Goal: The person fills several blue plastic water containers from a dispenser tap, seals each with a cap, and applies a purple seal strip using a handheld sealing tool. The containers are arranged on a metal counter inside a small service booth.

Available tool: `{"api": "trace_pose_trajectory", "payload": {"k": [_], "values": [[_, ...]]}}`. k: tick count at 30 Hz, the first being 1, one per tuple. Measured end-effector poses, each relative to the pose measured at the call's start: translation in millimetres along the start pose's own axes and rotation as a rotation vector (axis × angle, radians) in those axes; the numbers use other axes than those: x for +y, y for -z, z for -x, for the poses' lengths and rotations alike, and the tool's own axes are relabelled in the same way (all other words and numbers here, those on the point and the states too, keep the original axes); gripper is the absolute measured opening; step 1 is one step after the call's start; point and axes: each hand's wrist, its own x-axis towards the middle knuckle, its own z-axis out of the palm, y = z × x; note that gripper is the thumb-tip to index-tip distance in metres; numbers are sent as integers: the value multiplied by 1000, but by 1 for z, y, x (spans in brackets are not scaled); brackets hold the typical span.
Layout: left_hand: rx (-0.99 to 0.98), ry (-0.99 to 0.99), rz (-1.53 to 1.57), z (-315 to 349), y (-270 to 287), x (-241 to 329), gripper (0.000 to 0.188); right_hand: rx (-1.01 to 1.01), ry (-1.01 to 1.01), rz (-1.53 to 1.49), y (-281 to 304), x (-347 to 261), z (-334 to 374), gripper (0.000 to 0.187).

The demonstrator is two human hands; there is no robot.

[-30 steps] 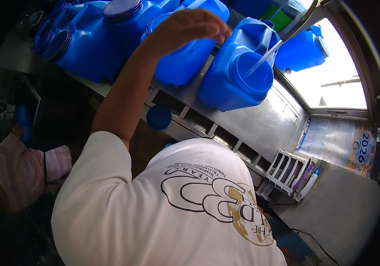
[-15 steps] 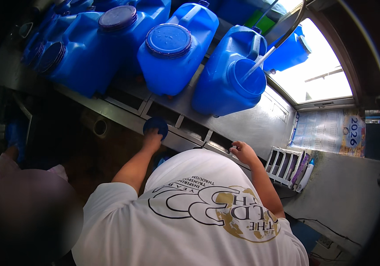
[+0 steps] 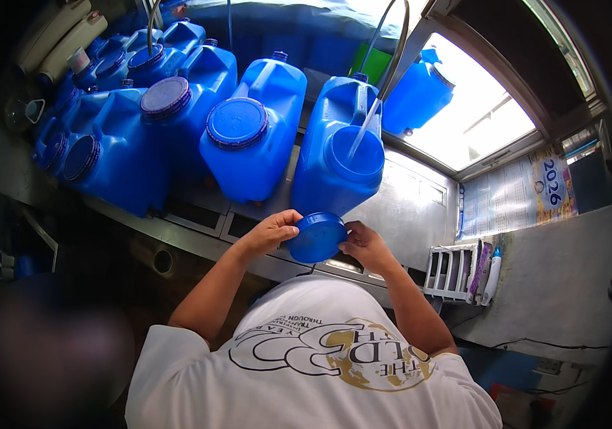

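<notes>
Left hand (image 3: pixel 271 234) and right hand (image 3: pixel 367 248) pinch the blue cap (image 3: pixel 318 239); closing the open jug (image 3: pixel 314 161) likely needs its tube (image 3: pixel 364 129) removed.

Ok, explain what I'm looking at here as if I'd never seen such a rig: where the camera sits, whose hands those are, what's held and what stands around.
There is no machine here, just a person's two bare hands. The view comes from a wide fisheye camera worn on that person's head and looking down, which is why straight edges bend near the rim. The white shirt below is the wearer's own.

The left hand and right hand hold a round blue lid between them, one at each side.

Beyond, blue containers stand on a metal counter. The open container just past the lid has a pale tube in its wide mouth; the capped container to its left is closed.
</notes>
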Motion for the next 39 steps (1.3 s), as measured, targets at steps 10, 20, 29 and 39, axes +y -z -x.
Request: {"api": "trace_pose_trajectory", "payload": {"k": [10, 20, 29, 39], "values": [[347, -492, -1259, 9, -61, 89, 87, -21, 212, -502, 2, -29, -2, 30], [466, -594, -1590, -25, -94, 198, 119, 62, 634, 336, 106, -154, 40, 52], [1011, -885, -1868, -61, -13, 310, 125, 701, 917, 865, 325, -315, 128, 50], [1430, -431, -1327, -133, 75, 166, 123, 614, 667, 4, 252, -79, -104, 97]]}}
